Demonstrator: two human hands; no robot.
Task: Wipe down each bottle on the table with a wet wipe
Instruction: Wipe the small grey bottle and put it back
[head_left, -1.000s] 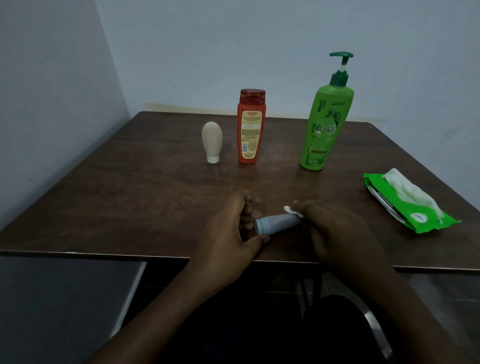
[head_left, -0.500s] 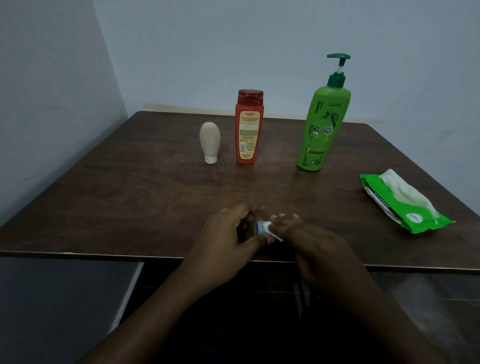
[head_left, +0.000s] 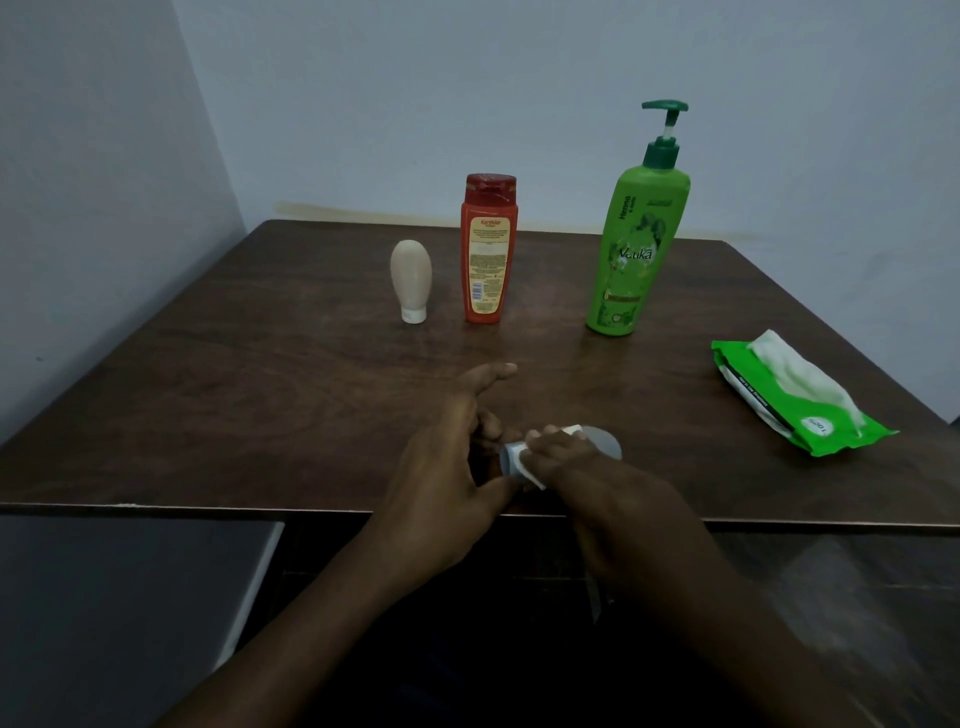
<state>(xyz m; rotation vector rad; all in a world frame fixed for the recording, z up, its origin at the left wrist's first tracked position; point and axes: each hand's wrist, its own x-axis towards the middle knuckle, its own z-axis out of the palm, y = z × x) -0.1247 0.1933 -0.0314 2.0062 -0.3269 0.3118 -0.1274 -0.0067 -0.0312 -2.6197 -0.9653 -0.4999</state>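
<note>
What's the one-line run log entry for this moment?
phase: wiping | grey bottle: held by left hand | right hand: presses wet wipe on it | beige tube, red bottle, green pump bottle: upright behind

I work from one view only, the camera worn on the person's head. It faces forward and tilts down across the surface (head_left: 260, 415), whose near edge runs across the lower part of the picture. Both forearms enter from the bottom. The left hand (head_left: 447, 467) and right hand (head_left: 587, 467) sit close under the lens, just past that near edge. Farther off, the far edge meets the back wall (head_left: 467, 78). The side wall (head_left: 78, 208) slants in on the left, leaning with the wide lens.
</note>
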